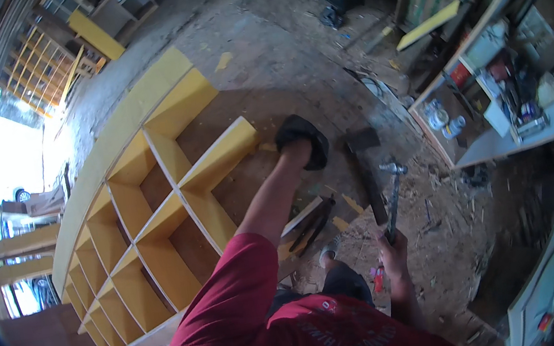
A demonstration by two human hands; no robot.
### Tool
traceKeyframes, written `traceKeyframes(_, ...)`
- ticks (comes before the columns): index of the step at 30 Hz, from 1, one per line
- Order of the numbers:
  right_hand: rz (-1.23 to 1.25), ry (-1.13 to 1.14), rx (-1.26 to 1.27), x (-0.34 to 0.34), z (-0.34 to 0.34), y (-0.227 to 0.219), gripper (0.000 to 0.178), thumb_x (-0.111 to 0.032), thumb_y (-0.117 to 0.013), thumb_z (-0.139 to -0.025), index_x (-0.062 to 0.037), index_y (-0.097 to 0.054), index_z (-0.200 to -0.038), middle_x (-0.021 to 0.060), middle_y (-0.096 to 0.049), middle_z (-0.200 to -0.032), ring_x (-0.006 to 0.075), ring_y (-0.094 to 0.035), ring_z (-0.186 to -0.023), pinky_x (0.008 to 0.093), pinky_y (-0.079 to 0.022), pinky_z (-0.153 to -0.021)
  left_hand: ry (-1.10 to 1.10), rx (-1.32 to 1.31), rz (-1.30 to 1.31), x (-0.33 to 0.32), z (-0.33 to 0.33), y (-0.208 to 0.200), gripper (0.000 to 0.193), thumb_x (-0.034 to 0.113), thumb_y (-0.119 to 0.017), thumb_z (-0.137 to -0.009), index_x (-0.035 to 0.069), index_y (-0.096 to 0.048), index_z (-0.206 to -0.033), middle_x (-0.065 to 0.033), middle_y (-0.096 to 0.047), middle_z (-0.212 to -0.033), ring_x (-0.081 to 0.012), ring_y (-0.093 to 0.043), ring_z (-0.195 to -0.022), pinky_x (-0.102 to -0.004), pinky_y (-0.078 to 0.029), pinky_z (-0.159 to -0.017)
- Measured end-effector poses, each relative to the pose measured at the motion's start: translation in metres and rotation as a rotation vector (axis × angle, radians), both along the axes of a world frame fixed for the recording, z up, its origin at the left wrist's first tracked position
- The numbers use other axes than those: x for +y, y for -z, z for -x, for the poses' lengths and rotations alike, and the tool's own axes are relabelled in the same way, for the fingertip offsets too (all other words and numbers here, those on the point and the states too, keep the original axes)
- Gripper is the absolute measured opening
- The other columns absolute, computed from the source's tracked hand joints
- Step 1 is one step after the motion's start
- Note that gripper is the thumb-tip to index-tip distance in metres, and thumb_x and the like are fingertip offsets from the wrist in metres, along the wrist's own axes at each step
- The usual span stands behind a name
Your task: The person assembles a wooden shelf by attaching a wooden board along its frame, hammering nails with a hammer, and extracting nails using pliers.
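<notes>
My right hand (393, 254) is wrapped round the handle of a hammer (393, 193), whose metal head points up and away from me. Beside the hammer, a dark T-shaped thing (366, 183) shows against the floor; I cannot tell its kind. My left arm reaches forward over the floor. A black, cloth-like covering (302, 142) hides my left hand, so its fingers do not show. Just left of it lies a yellow wooden grid frame (176, 192) with square compartments. The end of one yellow divider (241, 136) is close to the covered hand.
Wood scraps and shavings litter the brown floor (427, 210). At right, a pale-topped bench (515, 137) carries bottles and tools. A pale panel (533, 287) leans at lower right. Yellow boards (428, 25) and a wooden frame stand far right; another yellow grid (36, 71) is far left.
</notes>
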State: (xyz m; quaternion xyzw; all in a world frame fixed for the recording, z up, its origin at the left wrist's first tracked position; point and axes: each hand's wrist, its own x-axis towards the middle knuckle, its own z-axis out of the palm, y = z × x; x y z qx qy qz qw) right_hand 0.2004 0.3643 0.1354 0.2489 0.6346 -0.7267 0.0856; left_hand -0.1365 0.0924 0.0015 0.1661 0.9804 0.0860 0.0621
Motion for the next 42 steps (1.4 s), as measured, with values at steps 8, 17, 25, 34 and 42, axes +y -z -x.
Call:
traceKeyframes(8, -0.107, -0.094, -0.027, 0.002, 0.030, 0.002, 0.034, -0.032, -0.075, -0.098, -0.0104, -0.056, -0.079, -0.0051, -0.050, -0.059, 0.0048, -0.047, -0.047, 0.0258, -0.035, -0.043, 0.151, 0.190, 0.248, 0.013, -0.012, -0.005, 0.028, 0.020, -0.057, -0.091, 0.012, -0.075, -0.111, -0.0149, -0.074, -0.113, -0.0318, -0.070, -0.110, -0.0417, -0.052, -0.101)
traceKeyframes(17, -0.113, -0.173, -0.030, -0.012, 0.055, -0.014, 0.030, -0.028, -0.073, -0.099, -0.0109, -0.054, -0.084, -0.0053, -0.048, -0.057, 0.0057, -0.046, -0.043, 0.0254, -0.036, -0.040, 0.004, 0.081, 0.191, 0.018, -0.027, -0.050, 0.031, 0.021, -0.059, -0.093, 0.013, -0.075, -0.118, -0.0112, -0.071, -0.126, -0.0300, -0.065, -0.123, -0.0438, -0.049, -0.106)
traceKeyframes(25, -0.162, -0.222, 0.036, -0.021, 0.064, -0.022, 0.029, -0.029, -0.073, -0.099, -0.0074, -0.060, -0.085, -0.0061, -0.051, -0.063, 0.0046, -0.047, -0.052, 0.0253, -0.037, -0.048, -0.044, 0.240, 0.258, 0.014, -0.021, -0.015, 0.021, 0.021, -0.061, -0.091, 0.014, -0.077, -0.103, -0.0103, -0.075, -0.107, -0.0290, -0.071, -0.104, -0.0418, -0.054, -0.095)
traceKeyframes(34, -0.206, -0.254, 0.064, -0.038, 0.092, -0.037, 0.033, -0.032, -0.076, -0.099, -0.0063, -0.062, -0.084, -0.0055, -0.051, -0.063, 0.0054, -0.045, -0.054, 0.0282, -0.035, -0.049, -0.163, -0.137, -0.243, -0.040, -0.028, -0.116, 0.016, 0.007, -0.065, -0.084, 0.000, -0.079, -0.090, -0.0216, -0.077, -0.093, -0.0377, -0.077, -0.087, -0.0452, -0.062, -0.076)
traceKeyframes(42, -0.251, -0.318, 0.197, -0.049, 0.100, -0.035, 0.033, -0.033, -0.076, -0.099, -0.0070, -0.059, -0.086, -0.0050, -0.049, -0.058, 0.0055, -0.045, -0.044, 0.0279, -0.034, -0.041, -0.334, -0.254, -0.930, -0.094, -0.080, -0.217, 0.011, 0.012, -0.069, -0.097, 0.003, -0.074, -0.095, -0.0079, -0.072, -0.078, -0.0211, -0.069, -0.070, -0.0364, -0.053, -0.064)
